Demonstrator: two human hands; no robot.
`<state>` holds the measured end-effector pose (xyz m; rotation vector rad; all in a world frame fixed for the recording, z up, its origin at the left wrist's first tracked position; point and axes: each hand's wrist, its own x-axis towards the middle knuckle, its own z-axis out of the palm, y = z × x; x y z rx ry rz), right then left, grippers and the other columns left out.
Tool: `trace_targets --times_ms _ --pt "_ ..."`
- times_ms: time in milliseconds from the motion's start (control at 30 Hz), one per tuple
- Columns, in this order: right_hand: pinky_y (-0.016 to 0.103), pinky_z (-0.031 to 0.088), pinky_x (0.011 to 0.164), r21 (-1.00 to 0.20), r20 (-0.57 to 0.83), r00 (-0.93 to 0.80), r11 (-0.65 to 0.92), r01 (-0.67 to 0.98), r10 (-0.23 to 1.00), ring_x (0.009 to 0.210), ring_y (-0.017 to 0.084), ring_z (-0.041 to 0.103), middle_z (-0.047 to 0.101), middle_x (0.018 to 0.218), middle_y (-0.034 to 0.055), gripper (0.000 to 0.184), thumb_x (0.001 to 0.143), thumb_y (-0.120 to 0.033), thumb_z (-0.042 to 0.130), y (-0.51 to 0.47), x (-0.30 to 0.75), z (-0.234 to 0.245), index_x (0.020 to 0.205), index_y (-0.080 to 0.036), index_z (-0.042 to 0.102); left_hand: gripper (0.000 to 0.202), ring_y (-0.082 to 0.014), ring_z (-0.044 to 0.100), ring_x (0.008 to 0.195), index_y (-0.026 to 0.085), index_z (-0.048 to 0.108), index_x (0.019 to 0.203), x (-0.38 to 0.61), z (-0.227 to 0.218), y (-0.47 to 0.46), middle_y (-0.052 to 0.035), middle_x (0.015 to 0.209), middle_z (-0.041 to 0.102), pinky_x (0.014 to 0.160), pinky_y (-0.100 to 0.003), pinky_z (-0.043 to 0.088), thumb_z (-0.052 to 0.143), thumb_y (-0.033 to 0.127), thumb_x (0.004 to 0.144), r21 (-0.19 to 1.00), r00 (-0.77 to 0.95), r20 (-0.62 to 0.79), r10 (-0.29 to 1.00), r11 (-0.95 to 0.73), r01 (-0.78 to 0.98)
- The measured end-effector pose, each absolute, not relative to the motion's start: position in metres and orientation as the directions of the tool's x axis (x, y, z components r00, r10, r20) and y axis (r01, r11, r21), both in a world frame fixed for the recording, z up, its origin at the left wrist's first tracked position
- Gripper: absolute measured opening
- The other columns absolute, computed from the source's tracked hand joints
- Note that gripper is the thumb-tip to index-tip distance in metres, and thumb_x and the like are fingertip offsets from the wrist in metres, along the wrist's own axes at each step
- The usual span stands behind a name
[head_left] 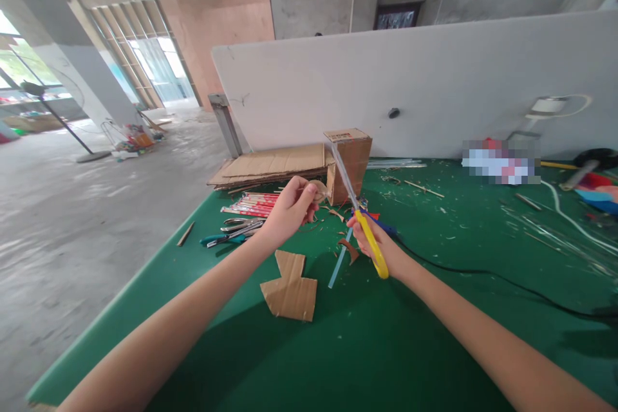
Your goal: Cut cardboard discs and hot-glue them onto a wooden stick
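We cannot make out the full outline of the small tan piece (318, 190) in the left hand (294, 203), since the fingers cover part of it, and the right hand (373, 243) hides some of the blue object (387, 228) just beyond it. Well to the right of both, we find a white-and-red item (502, 162) pixelated past recognition, and we lose the black cable (483, 270) at the edge. Nearer than the hands, the bottom edge crops our forearms (183, 318) and the green table (338, 367).

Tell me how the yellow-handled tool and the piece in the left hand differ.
The tool is long and narrow; the piece is small and rounded. The tool has a yellow handle; the piece is brownish. The right hand holds the tool, the left hand the piece. Both are hand-held.
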<state>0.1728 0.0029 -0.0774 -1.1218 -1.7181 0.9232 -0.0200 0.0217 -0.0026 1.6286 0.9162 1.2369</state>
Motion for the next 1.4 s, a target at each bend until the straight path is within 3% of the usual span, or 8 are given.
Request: trace_targets --times_ms 167,367,567,767,933,1100,1233,1400 --pt "0.03 0.046 0.065 -0.884 0.273 -0.294 0.359 0.3 0.916 0.065 0.013 0.049 0.046 0.076 -0.0015 0.037 0.082 -0.059 0.045 0.003 0.172 -0.081 0.086 -0.023 0.043 0.028 -0.0088 0.057 0.048 0.021 0.037 0.088 -0.019 0.001 0.021 0.0033 0.07 0.057 0.04 -0.02 0.046 0.051 0.045 0.086 0.96 0.238 0.28 0.93 -0.274 -0.062" --pt "0.029 0.043 0.064 -0.891 0.257 -0.314 0.35 0.289 0.914 0.061 0.012 0.046 0.043 0.073 -0.0031 0.035 0.083 -0.056 0.045 0.003 0.173 -0.083 0.087 -0.022 0.042 0.029 -0.0038 0.042 0.043 0.021 0.044 0.085 -0.02 -0.001 0.022 0.0059 0.064 0.044 0.034 -0.014 0.033 0.054 0.048 0.083 0.953 0.206 0.271 0.94 -0.232 -0.197" --pt "0.03 0.044 0.063 -0.904 0.256 -0.308 0.34 0.259 0.916 0.06 0.012 0.046 0.043 0.073 -0.0032 0.036 0.081 -0.057 0.047 0.003 0.171 -0.082 0.086 -0.022 0.041 0.042 -0.0056 0.045 0.048 0.02 0.043 0.084 -0.019 -0.001 0.021 0.004 0.068 0.044 0.036 -0.016 0.038 0.055 0.06 0.077 0.93 0.318 0.127 0.94 -0.001 -0.368" --pt "0.028 0.044 0.053 -0.937 0.178 -0.337 0.264 0.229 0.925 0.056 0.011 0.045 0.043 0.071 -0.0035 0.038 0.079 -0.059 0.049 0.003 0.171 -0.083 0.087 -0.023 0.039 0.035 -0.0101 0.061 0.063 0.025 0.042 0.096 -0.02 0.001 0.016 0.0046 0.079 0.049 0.044 -0.02 0.049 0.066 0.028 0.072 0.93 0.394 0.107 0.913 0.048 -0.364" --pt "0.026 0.044 0.052 -0.934 0.174 -0.351 0.267 0.238 0.92 0.056 0.01 0.045 0.042 0.072 -0.0043 0.038 0.08 -0.059 0.049 0.004 0.172 -0.084 0.087 -0.023 0.039 0.039 -0.0104 0.064 0.064 0.026 0.045 0.113 -0.019 -0.003 0.016 -0.0008 0.095 0.055 0.044 -0.019 0.051 0.06 0.024 0.077 0.962 0.401 0.131 0.907 -0.018 -0.273" --pt "0.028 0.044 0.056 -0.908 0.201 -0.342 0.306 0.288 0.918 0.058 0.012 0.046 0.044 0.072 -0.0036 0.032 0.083 -0.053 0.05 -0.003 0.172 -0.078 0.089 -0.023 0.041 0.052 -0.0107 0.066 0.064 0.032 0.033 0.123 -0.018 -0.007 0.02 -0.0066 0.118 0.052 0.035 -0.015 0.046 0.059 0.024 0.079 0.937 0.2 0.287 0.937 -0.231 -0.263" --pt "0.031 0.044 0.061 -0.851 0.269 -0.347 0.39 0.35 0.898 0.062 0.014 0.048 0.045 0.073 -0.003 0.029 0.085 -0.049 0.049 -0.007 0.175 -0.078 0.093 -0.023 0.041 0.056 -0.0068 0.062 0.054 0.031 0.028 0.121 -0.02 -0.008 0.024 -0.0065 0.115 0.054 0.033 -0.014 0.043 0.063 0.024 0.077 0.927 0.094 0.334 0.938 -0.31 -0.21" --pt "0.031 0.043 0.061 -0.842 0.297 -0.31 0.401 0.361 0.903 0.062 0.014 0.048 0.045 0.073 -0.0024 0.031 0.086 -0.053 0.043 -0.004 0.178 -0.081 0.094 -0.022 0.041 0.037 -0.0055 0.06 0.052 0.019 0.045 0.104 -0.019 -0.006 0.023 -0.0076 0.109 0.057 0.038 -0.018 0.049 0.065 0.026 0.075 0.936 0.151 0.343 0.927 -0.323 -0.142"
